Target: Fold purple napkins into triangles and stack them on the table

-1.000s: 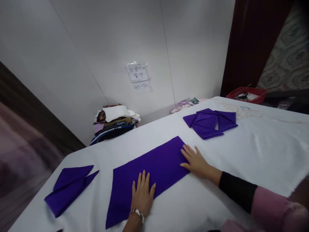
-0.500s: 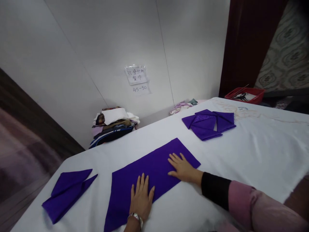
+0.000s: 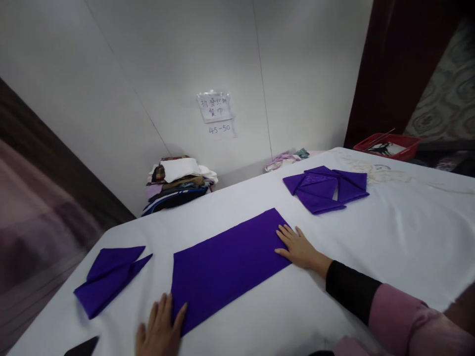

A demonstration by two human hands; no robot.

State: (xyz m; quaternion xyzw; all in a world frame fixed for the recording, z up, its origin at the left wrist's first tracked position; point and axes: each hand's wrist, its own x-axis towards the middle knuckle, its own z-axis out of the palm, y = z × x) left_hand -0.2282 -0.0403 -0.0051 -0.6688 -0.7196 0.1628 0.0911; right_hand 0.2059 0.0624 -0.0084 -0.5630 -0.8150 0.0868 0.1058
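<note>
A purple cloth napkin lies flat on the white-covered table, its shape a slanted four-sided panel. My left hand is at the napkin's near left edge, fingers apart and partly over the cloth; the wrist is cut off by the frame. Flat on the napkin's right end rests my right hand, its fingers spread. Neither hand grips anything. To the left lies a folded purple napkin with two pointed ends. Several folded purple napkins overlap at the far right.
Behind the table's far edge is a pile of folded clothes, with more crumpled fabric further right. A red basket stands at the back right, near beige strings on the table. A handwritten sign hangs on the wall.
My hands have moved apart along the napkin: the left to its near left edge, the right to its right end. The view has shifted slightly. A dark corner now shows at bottom left.
</note>
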